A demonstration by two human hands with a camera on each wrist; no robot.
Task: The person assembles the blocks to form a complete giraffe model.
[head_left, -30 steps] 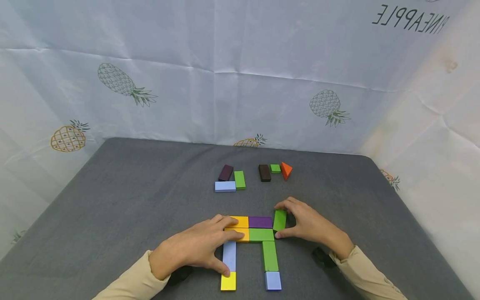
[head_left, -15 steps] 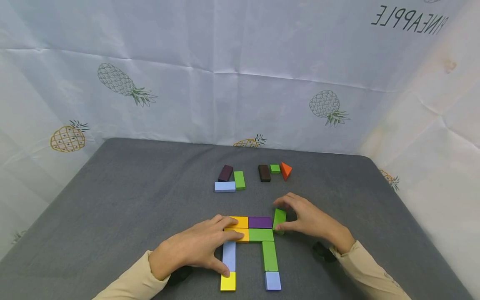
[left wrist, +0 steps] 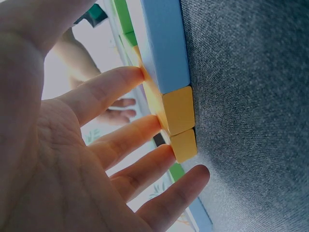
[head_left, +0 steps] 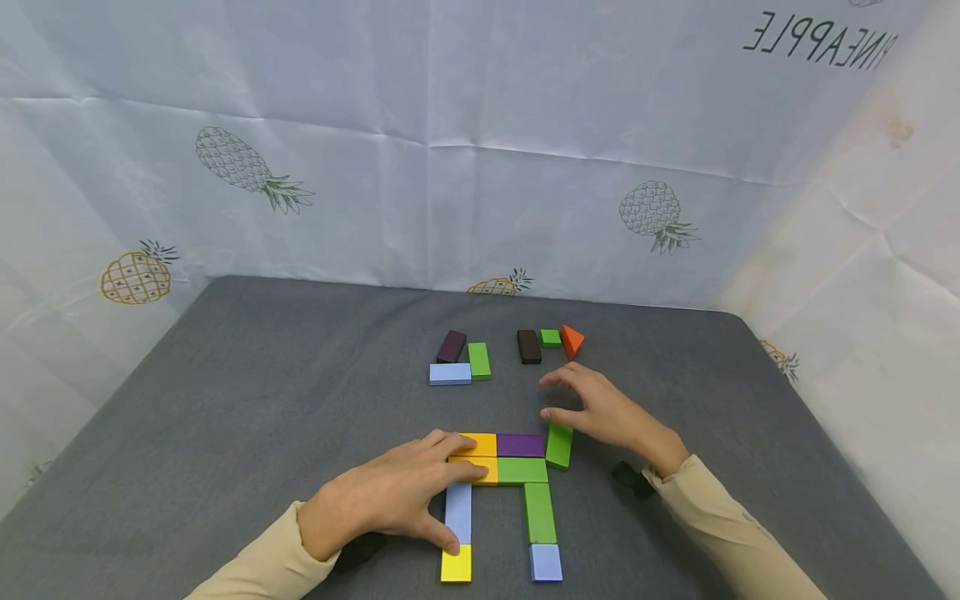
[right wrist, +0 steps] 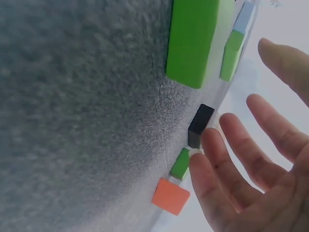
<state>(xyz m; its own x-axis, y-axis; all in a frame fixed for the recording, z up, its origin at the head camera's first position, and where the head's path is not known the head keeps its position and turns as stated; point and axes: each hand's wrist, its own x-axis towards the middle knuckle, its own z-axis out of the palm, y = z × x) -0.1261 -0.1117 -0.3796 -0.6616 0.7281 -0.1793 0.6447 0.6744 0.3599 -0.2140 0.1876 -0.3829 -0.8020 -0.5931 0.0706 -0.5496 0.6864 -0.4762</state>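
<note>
On my head feed, bottom centre, I see a yellow block [head_left: 456, 568] and a short blue block [head_left: 546, 563] nearest; beyond them run a long blue block [head_left: 460, 510] and a long green block [head_left: 540, 513]. The left hand [head_left: 408, 483] lies with fingers spread, fingertips on two amber blocks [head_left: 486, 443], thumb tip at the yellow block's far edge. A flat green block [head_left: 522, 470] and a purple block [head_left: 520, 445] extend those rows rightward. The slanted green block [head_left: 558, 448] sits beside the purple one, right of lower centre. Over its far end hangs the right hand [head_left: 611, 410], thumb and fingers apart; I can't quite tell whether the thumb touches it. Farther, around mid-frame, lie a dark brown block [head_left: 529, 347] and an orange triangle [head_left: 572, 342]
</note>
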